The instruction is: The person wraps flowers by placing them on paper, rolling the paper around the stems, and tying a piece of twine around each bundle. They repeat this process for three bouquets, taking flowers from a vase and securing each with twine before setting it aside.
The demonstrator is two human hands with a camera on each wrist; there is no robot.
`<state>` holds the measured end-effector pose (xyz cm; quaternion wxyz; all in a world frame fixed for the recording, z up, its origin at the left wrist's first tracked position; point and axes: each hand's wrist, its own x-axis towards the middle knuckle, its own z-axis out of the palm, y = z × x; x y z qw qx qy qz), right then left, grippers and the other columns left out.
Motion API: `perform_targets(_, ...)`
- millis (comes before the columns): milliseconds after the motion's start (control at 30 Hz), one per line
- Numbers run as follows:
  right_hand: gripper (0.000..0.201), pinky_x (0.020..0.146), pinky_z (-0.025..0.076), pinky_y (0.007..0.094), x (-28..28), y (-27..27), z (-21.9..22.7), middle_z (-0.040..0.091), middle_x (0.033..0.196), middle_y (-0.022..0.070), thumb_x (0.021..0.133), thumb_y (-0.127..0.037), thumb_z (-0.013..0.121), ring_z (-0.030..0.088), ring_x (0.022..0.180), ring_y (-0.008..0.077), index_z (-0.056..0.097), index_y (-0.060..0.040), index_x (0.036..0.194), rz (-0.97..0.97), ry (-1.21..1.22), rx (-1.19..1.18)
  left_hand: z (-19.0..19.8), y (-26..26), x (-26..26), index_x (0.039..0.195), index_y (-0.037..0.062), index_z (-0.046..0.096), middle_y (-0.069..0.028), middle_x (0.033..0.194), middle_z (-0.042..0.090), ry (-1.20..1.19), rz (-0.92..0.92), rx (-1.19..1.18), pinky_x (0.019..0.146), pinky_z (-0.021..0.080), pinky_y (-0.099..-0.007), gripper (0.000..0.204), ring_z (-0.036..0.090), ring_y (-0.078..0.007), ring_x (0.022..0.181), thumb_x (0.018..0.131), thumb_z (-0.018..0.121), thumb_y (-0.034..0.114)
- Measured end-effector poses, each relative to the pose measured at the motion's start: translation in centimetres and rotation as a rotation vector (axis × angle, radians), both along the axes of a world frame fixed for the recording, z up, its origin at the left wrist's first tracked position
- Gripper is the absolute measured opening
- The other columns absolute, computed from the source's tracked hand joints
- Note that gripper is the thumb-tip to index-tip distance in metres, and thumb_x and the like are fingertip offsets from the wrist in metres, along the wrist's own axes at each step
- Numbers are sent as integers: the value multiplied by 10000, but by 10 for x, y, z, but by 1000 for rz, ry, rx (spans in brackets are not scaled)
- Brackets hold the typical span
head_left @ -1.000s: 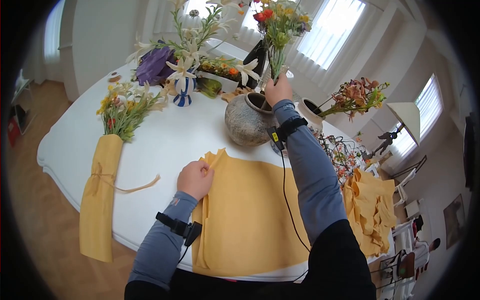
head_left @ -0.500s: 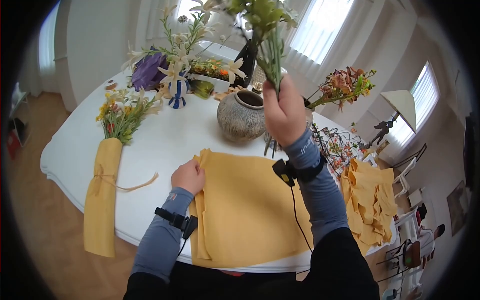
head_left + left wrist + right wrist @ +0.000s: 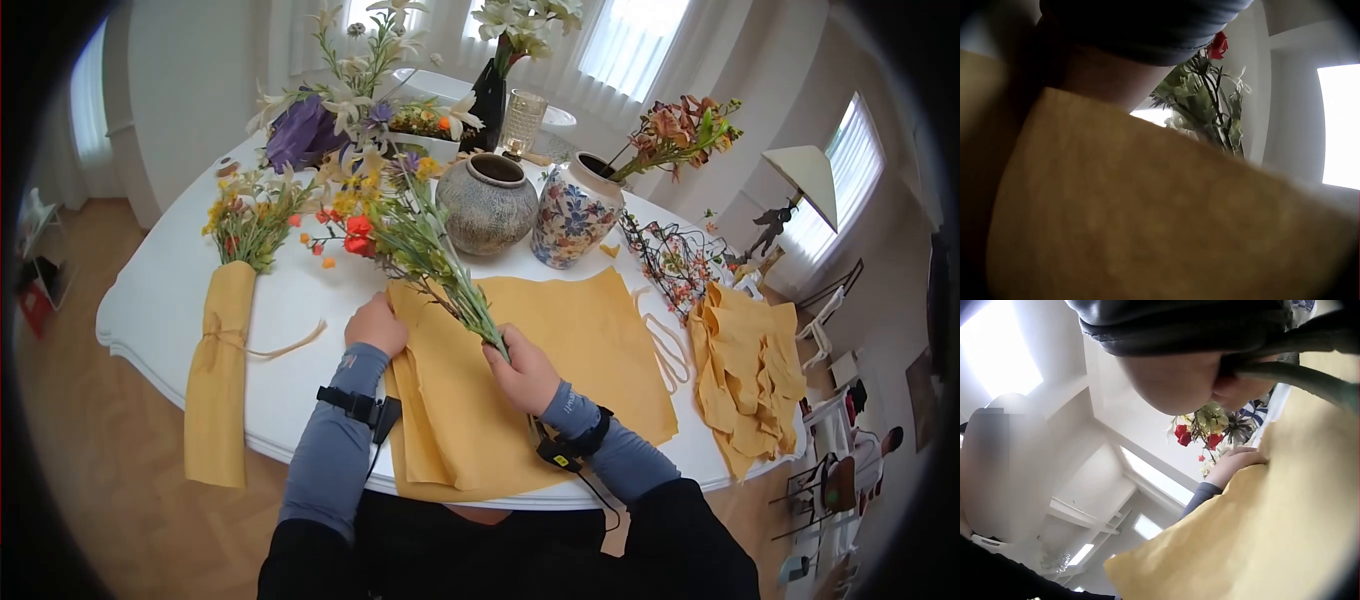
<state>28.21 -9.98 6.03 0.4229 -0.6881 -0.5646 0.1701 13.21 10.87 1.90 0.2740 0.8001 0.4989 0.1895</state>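
Note:
In the head view my right hand [image 3: 524, 372] grips the green stems of a loose bouquet [image 3: 440, 250], its red, yellow and purple blossoms pointing up and left. The bouquet lies slantwise over the yellow wrapping sheets [image 3: 570, 370]. My left hand [image 3: 376, 326] holds the sheets' upper left corner; its fingertips are hidden. In the right wrist view the right hand [image 3: 1172, 381] has thick stems [image 3: 1304, 378] beside it, and the left hand [image 3: 1235, 465] rests at the paper's edge. Yellow paper [image 3: 1147, 206] fills much of the left wrist view.
A wrapped bouquet [image 3: 218, 380] tied with twine lies at the left. Behind the sheets stand a grey round vase [image 3: 486, 212] and a floral-patterned vase [image 3: 572, 218]. At the right are crumpled yellow paper [image 3: 750, 370], thin red-berried branches [image 3: 672, 262] and a twine loop [image 3: 665, 345].
My right hand has brought the bouquet from over the grey vase down and toward me, above the sheets. The left hand has stayed at the sheets' corner.

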Motion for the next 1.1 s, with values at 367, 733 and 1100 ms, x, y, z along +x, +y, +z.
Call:
perform_targets(367,322,771,509,390,8,34,-75,637,909,161,982,-252,556,642,837,263,508,0,1177,-132,239,-92,-15,15,-5,881,34,614,-206,891,691,-1,-11,-49,800,521,-434,224,667,-371,880,765,628,225)
perform_targets(733,289,527,463,283,-28,37,-59,492,720,30,992,-206,510,521,637,112,508,-50,1235,-80,1026,-287,-24,18,-3,1127,-7,644,-252,1091,683,-54,-40,-11,914,507,-444,383,645,-407,1049,885,570,281)
perform_targets(1100,491,759,522,468,-35,36,-26,666,762,238,930,-446,543,666,764,399,682,22,880,86,-95,-445,-12,23,-7,992,-10,627,-236,955,695,-7,-78,-123,836,509,-438,324,658,-414,935,832,605,271)
